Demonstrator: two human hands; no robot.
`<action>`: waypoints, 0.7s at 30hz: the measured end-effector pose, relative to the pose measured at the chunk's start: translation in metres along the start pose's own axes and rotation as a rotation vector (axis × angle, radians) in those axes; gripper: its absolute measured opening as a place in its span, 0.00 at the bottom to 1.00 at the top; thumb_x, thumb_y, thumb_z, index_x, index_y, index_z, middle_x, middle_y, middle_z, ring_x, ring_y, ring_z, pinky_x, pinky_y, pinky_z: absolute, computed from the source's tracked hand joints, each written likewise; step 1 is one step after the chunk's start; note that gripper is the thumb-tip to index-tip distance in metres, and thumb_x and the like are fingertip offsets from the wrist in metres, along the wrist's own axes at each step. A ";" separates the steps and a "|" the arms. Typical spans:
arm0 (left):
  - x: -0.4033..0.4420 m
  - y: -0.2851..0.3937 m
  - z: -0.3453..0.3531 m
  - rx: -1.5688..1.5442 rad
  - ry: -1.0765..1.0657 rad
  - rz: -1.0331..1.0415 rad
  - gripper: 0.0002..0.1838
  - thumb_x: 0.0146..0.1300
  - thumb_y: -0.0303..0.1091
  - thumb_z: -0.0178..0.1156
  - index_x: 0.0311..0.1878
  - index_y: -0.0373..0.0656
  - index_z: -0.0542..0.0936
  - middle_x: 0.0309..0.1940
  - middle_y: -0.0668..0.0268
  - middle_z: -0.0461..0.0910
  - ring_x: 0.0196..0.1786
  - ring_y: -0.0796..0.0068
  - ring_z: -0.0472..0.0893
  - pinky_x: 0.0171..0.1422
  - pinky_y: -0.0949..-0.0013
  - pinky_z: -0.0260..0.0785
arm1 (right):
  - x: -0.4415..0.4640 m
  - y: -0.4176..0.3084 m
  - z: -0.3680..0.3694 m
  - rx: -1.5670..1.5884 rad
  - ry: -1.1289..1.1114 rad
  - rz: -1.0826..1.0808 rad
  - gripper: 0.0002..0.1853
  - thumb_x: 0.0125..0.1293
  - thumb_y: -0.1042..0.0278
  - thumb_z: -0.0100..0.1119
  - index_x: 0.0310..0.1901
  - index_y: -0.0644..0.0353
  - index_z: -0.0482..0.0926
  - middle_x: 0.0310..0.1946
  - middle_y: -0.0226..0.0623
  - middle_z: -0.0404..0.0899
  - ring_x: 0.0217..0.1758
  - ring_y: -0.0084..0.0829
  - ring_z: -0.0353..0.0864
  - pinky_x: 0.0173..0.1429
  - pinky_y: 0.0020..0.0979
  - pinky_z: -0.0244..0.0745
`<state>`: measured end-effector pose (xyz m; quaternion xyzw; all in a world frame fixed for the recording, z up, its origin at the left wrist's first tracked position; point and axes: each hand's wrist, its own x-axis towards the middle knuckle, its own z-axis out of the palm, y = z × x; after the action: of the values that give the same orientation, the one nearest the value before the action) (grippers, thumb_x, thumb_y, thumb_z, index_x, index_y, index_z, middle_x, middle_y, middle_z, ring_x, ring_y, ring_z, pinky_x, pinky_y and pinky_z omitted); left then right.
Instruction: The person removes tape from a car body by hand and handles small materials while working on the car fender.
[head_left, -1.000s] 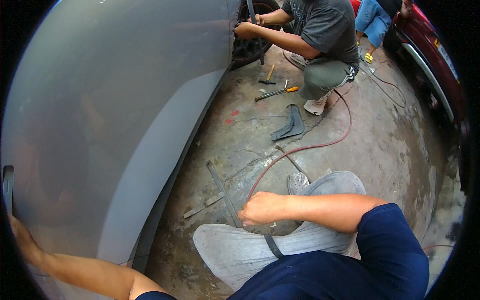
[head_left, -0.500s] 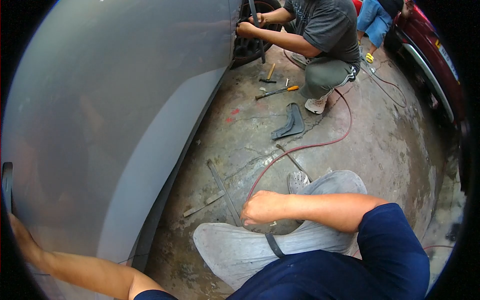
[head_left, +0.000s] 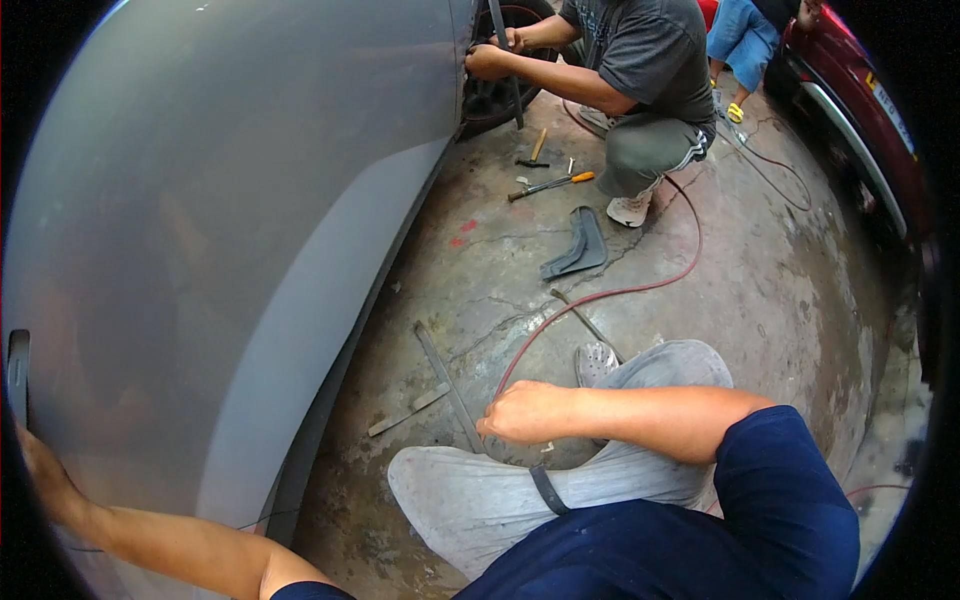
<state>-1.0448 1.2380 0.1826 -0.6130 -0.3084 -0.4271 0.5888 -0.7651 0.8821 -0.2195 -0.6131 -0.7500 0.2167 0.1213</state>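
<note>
My right hand [head_left: 528, 412] is closed in front of my bent knee. Whether anything is inside its fingers is hidden. A red hose [head_left: 600, 294] runs up to this hand from the floor, and the end of a flat metal bar [head_left: 448, 385] lies just below the fingers. My left hand [head_left: 42, 470] reaches to the left edge of the view, against a large grey car panel [head_left: 250, 220]. Its fingers are cut off by the frame edge. Above that hand is the panel's door handle [head_left: 17, 372].
Another person [head_left: 645, 60] squats by the wheel [head_left: 490, 100]. On the concrete lie a hammer [head_left: 538, 147], an orange-handled tool [head_left: 552, 186], a dark plastic part [head_left: 578, 245], a second flat bar [head_left: 408, 411] and a metal rod [head_left: 588, 325]. At the right stands a red car [head_left: 850, 100].
My right hand has shifted slightly left, its fingers turned a little. The view has moved slightly. My left arm stays nearly where it was.
</note>
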 end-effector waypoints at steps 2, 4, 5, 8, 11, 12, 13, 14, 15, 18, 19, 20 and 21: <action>-0.001 -0.002 0.002 0.010 -0.002 0.007 0.24 0.77 0.49 0.53 0.38 0.33 0.82 0.32 0.45 0.83 0.35 0.39 0.82 0.42 0.42 0.72 | -0.001 0.000 -0.002 0.016 0.005 -0.018 0.11 0.63 0.69 0.56 0.45 0.60 0.83 0.34 0.45 0.86 0.41 0.48 0.89 0.42 0.47 0.84; -0.001 -0.004 0.003 0.018 -0.004 0.015 0.24 0.77 0.49 0.53 0.38 0.33 0.82 0.31 0.45 0.83 0.35 0.39 0.82 0.41 0.42 0.72 | -0.001 -0.001 -0.003 0.028 -0.001 -0.020 0.12 0.64 0.69 0.56 0.46 0.60 0.83 0.34 0.45 0.86 0.41 0.48 0.89 0.42 0.47 0.84; -0.001 -0.004 0.003 0.024 -0.003 0.020 0.24 0.77 0.49 0.53 0.38 0.33 0.82 0.31 0.45 0.83 0.35 0.39 0.82 0.41 0.42 0.72 | -0.001 -0.002 -0.004 0.030 -0.009 -0.012 0.12 0.64 0.69 0.56 0.47 0.60 0.83 0.35 0.45 0.86 0.42 0.47 0.89 0.42 0.46 0.84; -0.001 -0.005 0.003 0.038 -0.007 0.032 0.24 0.77 0.49 0.53 0.38 0.33 0.82 0.31 0.45 0.83 0.35 0.39 0.82 0.41 0.42 0.72 | -0.001 0.000 0.001 0.036 0.011 -0.001 0.13 0.65 0.68 0.55 0.48 0.59 0.84 0.36 0.45 0.86 0.42 0.47 0.89 0.43 0.46 0.84; 0.000 -0.003 0.001 0.045 -0.004 0.030 0.24 0.77 0.48 0.53 0.37 0.33 0.82 0.31 0.45 0.83 0.35 0.39 0.82 0.41 0.42 0.72 | -0.001 0.000 0.002 0.032 0.024 0.007 0.12 0.67 0.68 0.55 0.48 0.59 0.84 0.36 0.45 0.86 0.42 0.46 0.89 0.43 0.45 0.85; 0.001 -0.004 0.002 0.044 0.002 0.026 0.24 0.77 0.48 0.53 0.37 0.33 0.82 0.31 0.45 0.83 0.35 0.39 0.82 0.41 0.42 0.72 | -0.001 -0.002 0.002 0.032 0.023 0.010 0.12 0.67 0.67 0.55 0.48 0.59 0.84 0.36 0.44 0.86 0.41 0.46 0.89 0.44 0.45 0.85; 0.001 -0.005 0.003 0.045 -0.002 0.030 0.24 0.77 0.48 0.53 0.37 0.33 0.82 0.31 0.45 0.83 0.35 0.40 0.82 0.41 0.42 0.72 | -0.001 -0.001 0.001 0.029 0.023 0.009 0.12 0.67 0.67 0.55 0.48 0.59 0.84 0.36 0.44 0.86 0.42 0.46 0.89 0.43 0.45 0.85; 0.000 -0.007 0.003 0.048 -0.003 0.032 0.24 0.77 0.48 0.53 0.37 0.33 0.82 0.31 0.45 0.83 0.35 0.40 0.82 0.41 0.42 0.72 | -0.001 -0.002 0.001 0.030 0.023 0.007 0.12 0.67 0.67 0.55 0.48 0.59 0.84 0.36 0.44 0.86 0.42 0.46 0.89 0.43 0.45 0.85; 0.000 -0.008 0.005 0.049 -0.005 0.036 0.24 0.77 0.48 0.53 0.37 0.33 0.82 0.31 0.45 0.83 0.35 0.40 0.82 0.41 0.42 0.72 | -0.001 -0.002 0.001 0.029 0.023 0.006 0.12 0.67 0.67 0.55 0.48 0.59 0.84 0.36 0.44 0.86 0.42 0.46 0.89 0.43 0.45 0.85; -0.004 -0.021 0.016 0.067 -0.010 0.075 0.24 0.77 0.48 0.53 0.37 0.33 0.82 0.31 0.45 0.83 0.35 0.40 0.82 0.41 0.43 0.72 | -0.002 -0.001 0.002 0.023 0.022 0.003 0.12 0.67 0.67 0.55 0.47 0.60 0.83 0.36 0.44 0.86 0.41 0.46 0.89 0.43 0.45 0.85; -0.006 -0.026 0.019 0.082 -0.009 0.098 0.24 0.77 0.48 0.53 0.37 0.33 0.82 0.31 0.45 0.83 0.35 0.40 0.82 0.40 0.43 0.72 | -0.002 -0.002 0.002 0.022 0.023 0.002 0.12 0.67 0.67 0.55 0.46 0.61 0.83 0.36 0.44 0.86 0.41 0.46 0.89 0.43 0.45 0.85; -0.007 -0.031 0.024 0.096 -0.008 0.118 0.24 0.77 0.48 0.53 0.37 0.33 0.82 0.31 0.45 0.83 0.35 0.40 0.82 0.40 0.43 0.72 | -0.002 -0.002 0.001 0.021 0.024 0.001 0.12 0.66 0.67 0.55 0.46 0.61 0.83 0.36 0.44 0.86 0.41 0.47 0.89 0.43 0.45 0.85; -0.009 -0.038 0.030 0.124 -0.005 0.155 0.24 0.77 0.48 0.53 0.37 0.33 0.82 0.31 0.45 0.83 0.35 0.40 0.82 0.40 0.43 0.72 | -0.003 -0.002 0.001 0.020 0.026 0.001 0.11 0.66 0.67 0.55 0.46 0.61 0.83 0.36 0.45 0.85 0.41 0.47 0.89 0.43 0.45 0.85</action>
<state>-1.0776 1.2730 0.1938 -0.5986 -0.2872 -0.3590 0.6560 -0.7664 0.8791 -0.2193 -0.6151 -0.7457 0.2166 0.1370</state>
